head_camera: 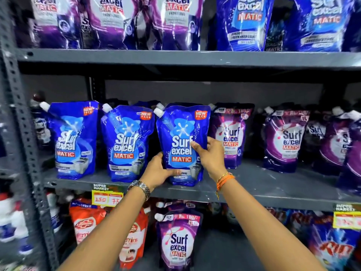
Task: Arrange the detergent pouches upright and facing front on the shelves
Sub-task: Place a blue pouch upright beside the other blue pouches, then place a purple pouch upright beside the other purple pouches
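Note:
A blue Surf Excel Matic pouch (pixel 182 132) stands upright on the middle shelf (pixel 273 184), label facing me. My left hand (pixel 158 171) grips its lower left edge and my right hand (pixel 210 153) grips its right side. Two more blue pouches (pixel 125 141) (pixel 75 137) stand upright to its left, fronts showing. Purple pouches (pixel 230 137) (pixel 287 141) stand to its right, the far ones leaning a little.
The top shelf (pixel 187 58) carries large purple and blue pouches. The bottom shelf holds red Lifebuoy pouches (pixel 86 222), a purple pouch (pixel 178 239) and Rin packs (pixel 336 249). A grey slotted upright (pixel 23 122) runs down the left. Yellow price tags (pixel 107 198) hang on the shelf edges.

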Demonstrator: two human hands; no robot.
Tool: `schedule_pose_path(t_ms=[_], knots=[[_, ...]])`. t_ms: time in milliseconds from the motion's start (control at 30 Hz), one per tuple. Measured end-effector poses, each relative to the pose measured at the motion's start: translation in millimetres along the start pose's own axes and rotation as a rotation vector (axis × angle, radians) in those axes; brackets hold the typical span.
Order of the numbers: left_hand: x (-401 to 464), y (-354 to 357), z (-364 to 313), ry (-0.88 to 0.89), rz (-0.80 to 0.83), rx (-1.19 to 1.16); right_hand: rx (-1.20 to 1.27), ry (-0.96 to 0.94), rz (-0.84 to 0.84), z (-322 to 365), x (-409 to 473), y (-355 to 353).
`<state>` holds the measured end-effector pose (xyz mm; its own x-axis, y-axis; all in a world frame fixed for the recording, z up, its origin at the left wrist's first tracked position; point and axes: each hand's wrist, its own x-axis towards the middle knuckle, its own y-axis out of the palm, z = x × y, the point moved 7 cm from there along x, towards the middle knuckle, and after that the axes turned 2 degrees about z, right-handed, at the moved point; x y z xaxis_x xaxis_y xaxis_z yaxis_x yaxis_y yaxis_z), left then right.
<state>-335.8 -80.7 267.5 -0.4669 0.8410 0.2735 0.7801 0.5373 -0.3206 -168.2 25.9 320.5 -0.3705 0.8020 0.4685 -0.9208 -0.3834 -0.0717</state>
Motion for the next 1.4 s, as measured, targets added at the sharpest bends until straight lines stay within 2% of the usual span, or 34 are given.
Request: schedule_pose_path(t_ms=[100, 167, 233, 300, 367, 467, 633, 700, 767, 933, 1200, 1400], knots=[[-10.0, -0.4, -4.0, 0.025, 0.005, 0.025, 0.017, 0.011, 0.041, 4.2, -8.5, -2.0], [-25.9, -7.7, -7.1, 0.082, -0.069, 0.092, -0.024, -0.010, 0.027, 8.3, -19.7, -11.8], [-57.8, -20.2, -12.0, 0.205, -0.228, 0.110, -0.069, -0.084, -0.060, 12.9, -46.7, -33.4], [-94.7, -25.8, -0.6, 0.319, -0.357, 0.065, -0.015, -0.159, -0.183, 5.8, -89.0, -56.1], [-124.1, -20.7, 34.4, 0.328, -0.416, 0.026, 0.051, -0.194, -0.279, -21.1, -134.7, -68.2], [-149.7, 4.1, 106.5, 0.227, -0.368, 0.001, 0.084, -0.105, -0.305, -87.5, -185.9, -65.5], [-158.5, 55.0, 240.4, -0.109, -0.181, 0.089, -0.021, 0.226, -0.090, -205.6, -213.1, -31.2], [-152.8, 71.1, 263.7, -0.220, -0.072, 0.107, -0.073, 0.297, 0.018, -231.5, -208.1, -16.1], [-143.9, 85.9, 284.1, -0.241, 0.006, 0.097, -0.113, 0.358, 0.085, -256.2, -201.0, -1.2], [-132.5, 103.2, 309.7, -0.243, 0.010, 0.117, -0.148, 0.386, 0.194, -279.0, -187.2, 21.6], [-147.5, 106.0, 313.4, -0.280, -0.039, 0.031, -0.151, 0.362, 0.109, -259.9, -194.3, 6.4], [-198.1, 118.1, 262.4, -0.248, 0.024, 0.016, -0.053, 0.308, 0.050, -210.5, -229.9, -37.2]])
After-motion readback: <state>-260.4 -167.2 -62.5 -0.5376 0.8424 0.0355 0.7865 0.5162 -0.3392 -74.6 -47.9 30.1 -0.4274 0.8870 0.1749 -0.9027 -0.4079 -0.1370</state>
